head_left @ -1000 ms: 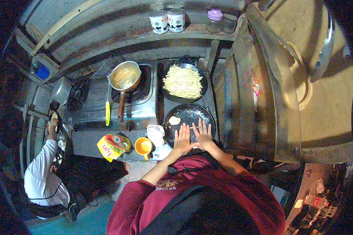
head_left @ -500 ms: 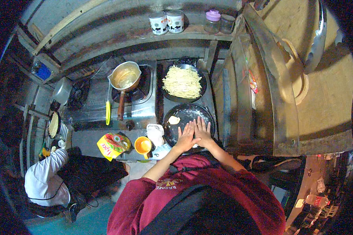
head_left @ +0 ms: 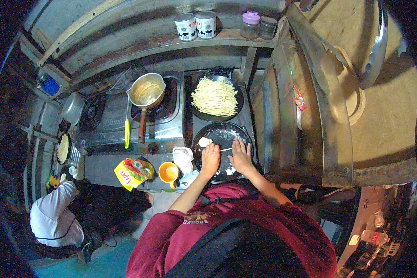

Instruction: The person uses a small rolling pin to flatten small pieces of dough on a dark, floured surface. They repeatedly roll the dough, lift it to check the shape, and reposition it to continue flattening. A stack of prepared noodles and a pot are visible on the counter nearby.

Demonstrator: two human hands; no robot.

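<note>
Both hands lie flat on a round dark tray [head_left: 224, 129] dusted with white flour. Between them stretches a thin pale dough strand [head_left: 225, 149], its ends running under the palms. My left hand [head_left: 211, 159] is open, fingers together and pressing down by a pale dough lump [head_left: 205, 142]. My right hand [head_left: 241, 157] is open too, with fingers extended near the tray's right side. Small white floury bits [head_left: 230, 170] sit near the tray's front edge. Just behind the tray, a heap of pale dough strands [head_left: 214, 97] is piled on another dark round tray [head_left: 238, 110].
Left of the tray are a white bag [head_left: 183, 159], a yellow mug [head_left: 168, 172] and a yellow pouch [head_left: 129, 175]. A saucepan [head_left: 147, 90] stands on the stove [head_left: 113, 127], beside a yellow-green handled tool [head_left: 127, 134]. Another person [head_left: 55, 213] is at the far left.
My hands, earlier side by side with thumbs crossing at the tray's right, have parted. The left moved leftward toward the dough lump, and the thin strand between them now shows.
</note>
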